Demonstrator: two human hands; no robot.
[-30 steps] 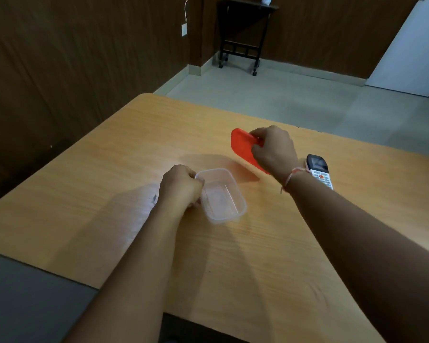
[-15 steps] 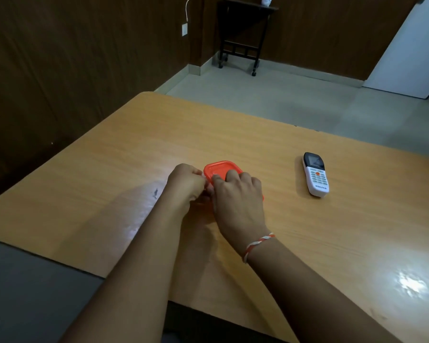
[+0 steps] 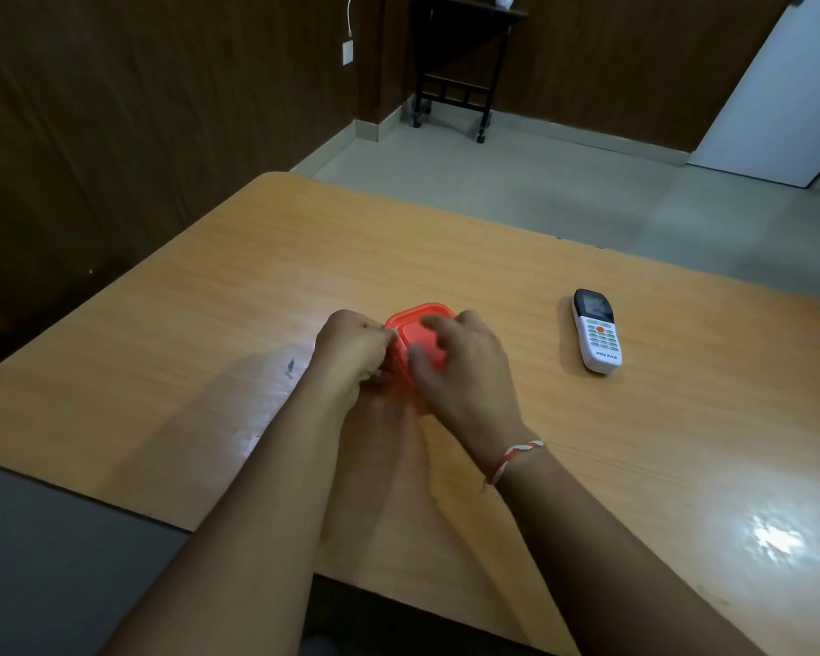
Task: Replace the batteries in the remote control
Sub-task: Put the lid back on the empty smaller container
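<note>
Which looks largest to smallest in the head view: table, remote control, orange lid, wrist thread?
1. table
2. and 3. remote control and orange lid: unsure, because hands hide part of the lid
4. wrist thread

Both hands [image 3: 356, 348] [image 3: 465, 366] around orange lid [image 3: 417, 331]; remote control [image 3: 596, 330] well right

The white remote control [image 3: 597, 331] reads "VOLTAS" near its lower end.
</note>
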